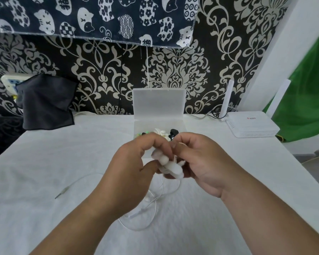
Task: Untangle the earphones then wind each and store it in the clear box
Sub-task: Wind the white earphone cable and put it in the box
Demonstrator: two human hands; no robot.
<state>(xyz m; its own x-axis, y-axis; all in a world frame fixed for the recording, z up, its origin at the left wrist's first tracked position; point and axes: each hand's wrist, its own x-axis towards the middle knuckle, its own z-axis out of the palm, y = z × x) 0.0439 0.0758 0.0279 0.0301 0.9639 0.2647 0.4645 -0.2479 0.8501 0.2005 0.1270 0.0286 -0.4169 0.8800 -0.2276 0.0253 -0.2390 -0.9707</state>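
My left hand (134,162) and my right hand (197,159) meet above the middle of the table, both pinching a white earphone (170,167) whose earbud end is blurred between my fingers. Its thin white cable (151,203) hangs down in loose loops onto the white cloth, and its jack plug (62,192) lies off to the left. Behind my hands stands the clear box (157,124) with its lid upright. Inside it I see wound earphones: white ones, black ones (174,133) and a green bit at the left. My hands hide the box's front.
The white cloth-covered table (44,162) runs to the patterned wall. A white router (251,126) with antennas sits at the back right. A dark cloth (46,103) hangs at the back left. A green sheet (309,100) hangs at the far right.
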